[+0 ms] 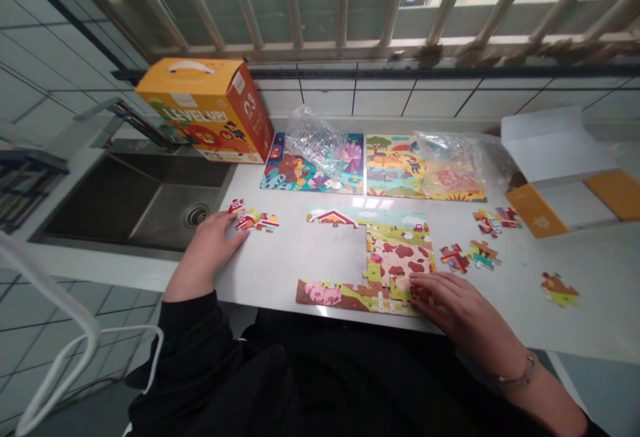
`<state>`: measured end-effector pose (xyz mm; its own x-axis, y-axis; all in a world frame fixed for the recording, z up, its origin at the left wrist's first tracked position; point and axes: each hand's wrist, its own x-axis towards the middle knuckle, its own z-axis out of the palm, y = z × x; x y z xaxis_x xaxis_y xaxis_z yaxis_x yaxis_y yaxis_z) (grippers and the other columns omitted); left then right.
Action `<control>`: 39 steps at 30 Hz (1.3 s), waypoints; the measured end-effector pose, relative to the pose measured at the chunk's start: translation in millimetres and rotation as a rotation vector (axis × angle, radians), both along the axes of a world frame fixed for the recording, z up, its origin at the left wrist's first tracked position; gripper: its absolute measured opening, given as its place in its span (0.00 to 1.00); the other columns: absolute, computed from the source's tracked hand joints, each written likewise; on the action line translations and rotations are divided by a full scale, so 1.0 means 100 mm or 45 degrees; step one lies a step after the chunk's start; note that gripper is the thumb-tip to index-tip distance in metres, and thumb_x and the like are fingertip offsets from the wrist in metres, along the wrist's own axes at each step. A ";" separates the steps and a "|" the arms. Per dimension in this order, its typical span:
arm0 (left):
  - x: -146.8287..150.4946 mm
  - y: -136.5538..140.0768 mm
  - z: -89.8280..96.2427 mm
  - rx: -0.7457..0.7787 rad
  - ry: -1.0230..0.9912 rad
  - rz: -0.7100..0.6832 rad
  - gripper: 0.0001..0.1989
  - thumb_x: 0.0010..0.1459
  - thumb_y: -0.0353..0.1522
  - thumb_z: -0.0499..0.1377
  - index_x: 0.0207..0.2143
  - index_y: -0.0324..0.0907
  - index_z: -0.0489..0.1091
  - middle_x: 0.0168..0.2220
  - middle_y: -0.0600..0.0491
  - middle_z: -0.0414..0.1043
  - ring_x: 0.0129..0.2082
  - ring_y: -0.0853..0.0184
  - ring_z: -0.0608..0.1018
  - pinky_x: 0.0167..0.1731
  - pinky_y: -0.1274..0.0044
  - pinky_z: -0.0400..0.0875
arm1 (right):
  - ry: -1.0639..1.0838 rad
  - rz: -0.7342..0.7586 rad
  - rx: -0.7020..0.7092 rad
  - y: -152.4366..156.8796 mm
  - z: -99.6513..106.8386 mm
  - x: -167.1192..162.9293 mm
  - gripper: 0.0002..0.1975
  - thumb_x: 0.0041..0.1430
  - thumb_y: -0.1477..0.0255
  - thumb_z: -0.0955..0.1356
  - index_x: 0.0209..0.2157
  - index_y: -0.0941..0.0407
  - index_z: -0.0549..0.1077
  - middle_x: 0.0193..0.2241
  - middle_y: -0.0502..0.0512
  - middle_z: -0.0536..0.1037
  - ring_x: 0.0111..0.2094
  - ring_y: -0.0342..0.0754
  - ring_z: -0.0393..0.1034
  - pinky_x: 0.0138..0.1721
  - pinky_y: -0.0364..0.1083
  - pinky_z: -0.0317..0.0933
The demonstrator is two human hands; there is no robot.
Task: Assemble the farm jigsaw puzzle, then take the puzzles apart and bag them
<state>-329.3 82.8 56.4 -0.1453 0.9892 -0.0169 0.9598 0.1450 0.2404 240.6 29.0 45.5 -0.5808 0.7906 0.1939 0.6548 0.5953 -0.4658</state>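
A partly assembled farm jigsaw puzzle (405,257) lies on the white counter, with a spotted cow on its right and a gap at its left middle. At its lower right edge my right hand (460,307) has its fingers closed on a green-yellow puzzle piece (400,288), which overlaps the assembled part. My left hand (213,247) rests by the sink, fingers and thumb apart, at the edge of a small cluster of loose puzzle pieces (257,221). Its fingertips are partly hidden. A red roof section (333,218) tops the gap; a pink pig section (323,292) is below.
Two finished puzzles (313,180) (395,163) lie at the back under clear plastic bags (315,137). Loose pieces (484,253) are on the right, beside an opened box (540,207). An orange box (200,110) stands behind the sink (165,213).
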 end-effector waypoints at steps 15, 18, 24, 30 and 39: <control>0.21 0.20 -0.02 0.023 -0.007 -0.009 0.25 0.65 0.45 0.59 0.57 0.39 0.76 0.53 0.38 0.77 0.56 0.47 0.79 0.61 0.59 0.73 | -0.018 -0.034 -0.040 0.02 0.00 0.22 0.12 0.74 0.64 0.70 0.56 0.48 0.78 0.49 0.57 0.86 0.48 0.56 0.83 0.49 0.56 0.79; 0.18 0.28 -0.02 -0.012 -0.068 0.074 0.24 0.61 0.46 0.63 0.53 0.39 0.77 0.51 0.38 0.76 0.49 0.49 0.80 0.56 0.60 0.77 | -0.023 -0.041 -0.035 0.01 0.00 0.21 0.12 0.75 0.63 0.70 0.56 0.49 0.77 0.49 0.57 0.86 0.47 0.56 0.83 0.49 0.56 0.79; 0.15 0.37 0.04 0.015 -0.224 0.208 0.21 0.54 0.46 0.69 0.44 0.43 0.76 0.45 0.45 0.80 0.41 0.55 0.80 0.47 0.65 0.78 | -0.018 -0.042 -0.054 0.01 -0.02 0.21 0.12 0.75 0.64 0.70 0.56 0.49 0.77 0.49 0.57 0.86 0.49 0.56 0.82 0.50 0.56 0.78; 0.55 0.31 0.11 0.191 -0.843 0.241 0.21 0.59 0.49 0.66 0.44 0.44 0.74 0.41 0.48 0.82 0.39 0.60 0.83 0.41 0.70 0.78 | -0.001 -0.039 -0.044 0.01 0.01 0.19 0.11 0.75 0.65 0.70 0.56 0.49 0.77 0.49 0.57 0.86 0.48 0.56 0.83 0.49 0.56 0.79; 1.48 0.32 0.05 -0.066 -0.677 -0.161 0.09 0.67 0.38 0.63 0.42 0.45 0.81 0.38 0.52 0.84 0.37 0.61 0.82 0.40 0.69 0.74 | -0.024 -0.045 -0.092 0.01 0.00 0.18 0.11 0.75 0.66 0.70 0.56 0.49 0.76 0.50 0.58 0.85 0.49 0.56 0.81 0.50 0.56 0.77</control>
